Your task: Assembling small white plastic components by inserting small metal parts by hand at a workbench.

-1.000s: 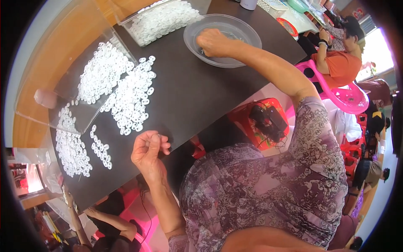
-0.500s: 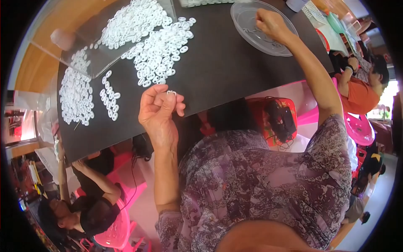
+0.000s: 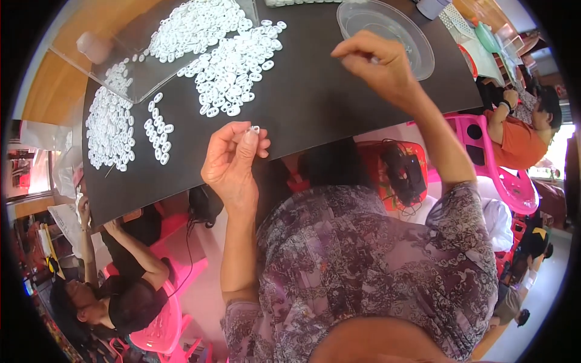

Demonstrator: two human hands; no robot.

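My left hand (image 3: 233, 166) is raised over the near edge of the dark table (image 3: 302, 97), thumb and fingers pinching a small white oval piece (image 3: 255, 129). Farther right, my right hand (image 3: 382, 65) hovers at the near rim of a round clear plastic tray (image 3: 425, 57). Its fingers are curled together; a small pale spot shows between them, too little to name. A few tiny clear bits lie in the tray. Beyond my left hand spreads a heap of white oval pieces (image 3: 233, 75) with holes. To its left is a small cluster of similar ovals (image 3: 159, 136).
A clear plastic box (image 3: 134, 100) at the far left holds more white ovals (image 3: 196, 30). Another heap (image 3: 110, 139) lies along the left edge. A red stool (image 3: 387, 157) bears a black device. People sit at lower left (image 3: 115, 302) and right (image 3: 526, 142).
My right hand has come out of the round tray, toward me and slightly left, its fingers loosening from a fist. My left hand still pinches the white oval and has barely moved.
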